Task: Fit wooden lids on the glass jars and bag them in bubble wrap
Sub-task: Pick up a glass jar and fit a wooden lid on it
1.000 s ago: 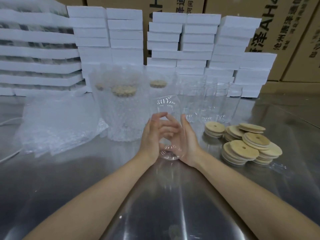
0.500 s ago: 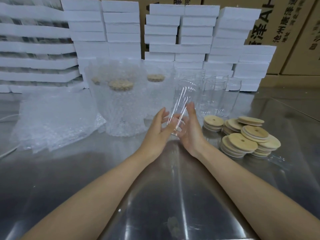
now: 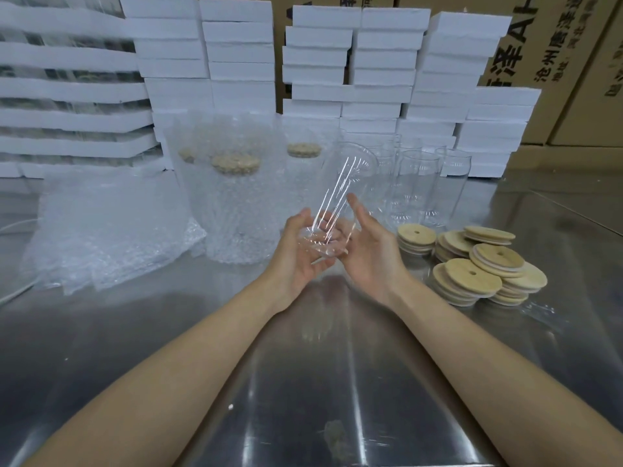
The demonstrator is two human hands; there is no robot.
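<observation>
Glass jar (image 3: 340,183) has swung up since a second ago: now tilted, mouth up and away, base cradled between your hands above the table (image 3: 303,382). Left hand (image 3: 296,254) fingers curl under the base; right hand (image 3: 374,254) presses flat, fingers straight. No lid yet. Wooden lids (image 3: 472,264) are near your right.

A tilted glass jar (image 3: 340,183) sits mid-bench (image 3: 303,382), its base cupped between the left hand (image 3: 300,254) and the right hand (image 3: 371,254), its mouth leaning away and to the right. A bubble wrap pile (image 3: 101,230) lies to the left. The bagged jars (image 3: 236,203) stand behind the hands, with the empty jars (image 3: 418,183) to their right and the lid stacks (image 3: 478,267) in front of those. Foam box stacks (image 3: 381,72) line the bench's rear edge, with cartons (image 3: 556,62) behind them.
</observation>
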